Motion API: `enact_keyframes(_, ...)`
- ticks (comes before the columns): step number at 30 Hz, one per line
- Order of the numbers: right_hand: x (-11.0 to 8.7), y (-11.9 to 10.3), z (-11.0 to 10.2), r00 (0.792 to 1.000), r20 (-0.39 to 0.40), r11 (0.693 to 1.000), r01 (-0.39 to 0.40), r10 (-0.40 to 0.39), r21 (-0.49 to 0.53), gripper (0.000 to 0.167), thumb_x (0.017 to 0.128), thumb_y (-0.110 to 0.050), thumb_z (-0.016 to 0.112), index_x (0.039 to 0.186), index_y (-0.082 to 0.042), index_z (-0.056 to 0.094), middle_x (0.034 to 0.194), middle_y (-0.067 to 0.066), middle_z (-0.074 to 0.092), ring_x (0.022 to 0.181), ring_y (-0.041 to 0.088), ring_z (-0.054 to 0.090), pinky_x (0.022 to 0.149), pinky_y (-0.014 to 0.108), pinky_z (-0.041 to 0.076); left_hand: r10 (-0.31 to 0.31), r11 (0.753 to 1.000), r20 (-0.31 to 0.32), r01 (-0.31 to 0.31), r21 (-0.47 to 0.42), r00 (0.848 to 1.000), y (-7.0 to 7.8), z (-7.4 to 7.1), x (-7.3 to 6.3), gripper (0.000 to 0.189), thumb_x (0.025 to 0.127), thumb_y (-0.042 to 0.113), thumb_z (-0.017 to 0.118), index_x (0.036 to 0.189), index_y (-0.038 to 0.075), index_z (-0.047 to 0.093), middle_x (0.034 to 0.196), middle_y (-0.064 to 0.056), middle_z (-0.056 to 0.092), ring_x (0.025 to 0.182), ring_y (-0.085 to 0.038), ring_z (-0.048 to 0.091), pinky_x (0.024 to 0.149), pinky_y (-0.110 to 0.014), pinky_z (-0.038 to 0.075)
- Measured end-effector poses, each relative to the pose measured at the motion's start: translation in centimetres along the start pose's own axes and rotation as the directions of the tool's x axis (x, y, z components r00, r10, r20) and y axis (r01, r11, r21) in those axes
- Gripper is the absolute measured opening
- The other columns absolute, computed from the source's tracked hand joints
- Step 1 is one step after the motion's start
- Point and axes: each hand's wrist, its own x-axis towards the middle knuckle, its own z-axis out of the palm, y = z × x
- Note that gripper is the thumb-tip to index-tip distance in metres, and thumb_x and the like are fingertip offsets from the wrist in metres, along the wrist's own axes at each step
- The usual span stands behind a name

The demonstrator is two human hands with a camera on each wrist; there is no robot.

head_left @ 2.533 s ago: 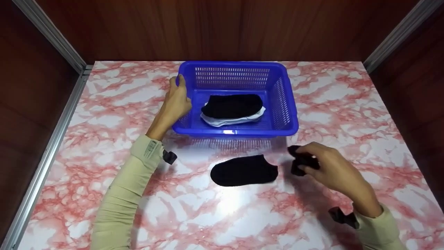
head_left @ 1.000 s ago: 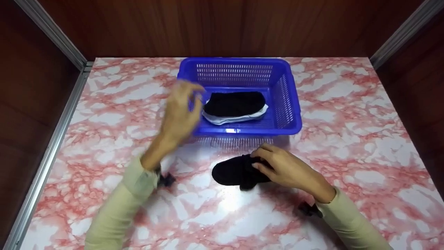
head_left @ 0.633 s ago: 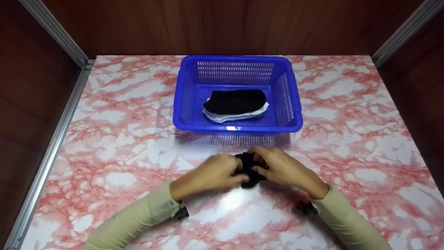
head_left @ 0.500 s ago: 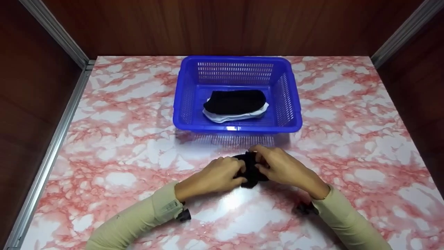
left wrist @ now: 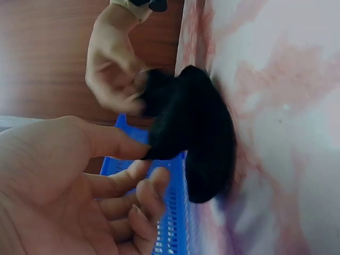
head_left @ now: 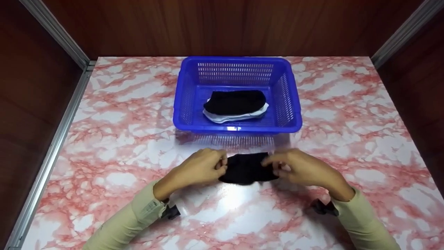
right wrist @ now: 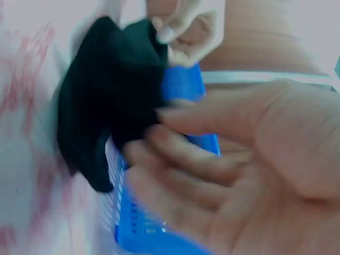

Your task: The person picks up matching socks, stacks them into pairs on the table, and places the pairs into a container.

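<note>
A black ankle sock (head_left: 247,168) is stretched between both hands, just in front of the basket. My left hand (head_left: 201,168) pinches its left end between thumb and forefinger, the other fingers loosely curled in the left wrist view. At the opposite end, thumb and fingers of my right hand (head_left: 305,169) pinch the cloth; they are blurred in the right wrist view. Under the raised sock (left wrist: 166,130), a second black sock (left wrist: 212,164) lies on the table in the left wrist view. From above the two overlap, and the lower one is mostly hidden.
A blue plastic basket (head_left: 237,129) with slotted walls stands behind the hands. Inside it a black sock (head_left: 239,102) lies on white socks (head_left: 222,119). The table (head_left: 121,114) has a red-and-white marbled top, with brown wood panels (head_left: 222,27) around it.
My left hand left the basket's rim and took hold of the bunched sock. My right hand brought that sock over the lying one, and the hands have since spread it out sideways.
</note>
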Motion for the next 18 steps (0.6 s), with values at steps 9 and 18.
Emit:
enact_keyframes(9, -1.4, -1.3, -1.6, 0.991, 0.046, 0.987, -0.119, 0.125, -0.107, 0.035, 0.086, 0.004, 0.075, 0.116, -0.013, 0.078, 0.098, -0.001, 0.076, 0.078, 0.003, 0.058, 0.071, 0.025, 0.055, 0.094, 0.984, -0.188, -0.062, 0.167, 0.978, 0.2, 0.9, -0.9, 0.032, 0.101, 0.034, 0.069, 0.12, 0.009, 0.066, 0.113, -0.007, 0.059, 0.101, -0.022, 0.059, 0.085, -0.038, 0.058)
enact_keyframes(18, -0.2, -1.6, 0.9, 0.998, -0.051, 0.978, -0.034, 0.024, -0.205, 0.02, 0.081, -0.009, 0.087, 0.095, -0.016, 0.075, 0.103, 0.0, 0.071, 0.098, 0.015, 0.067, 0.087, 0.038, 0.06, 0.416, 0.841, 0.025, -0.395, 0.37, 0.909, 0.2, 2.4, -0.1, 0.025, 0.094, 0.025, 0.076, 0.115, 0.013, 0.071, 0.117, -0.004, 0.066, 0.11, -0.021, 0.066, 0.102, -0.034, 0.057)
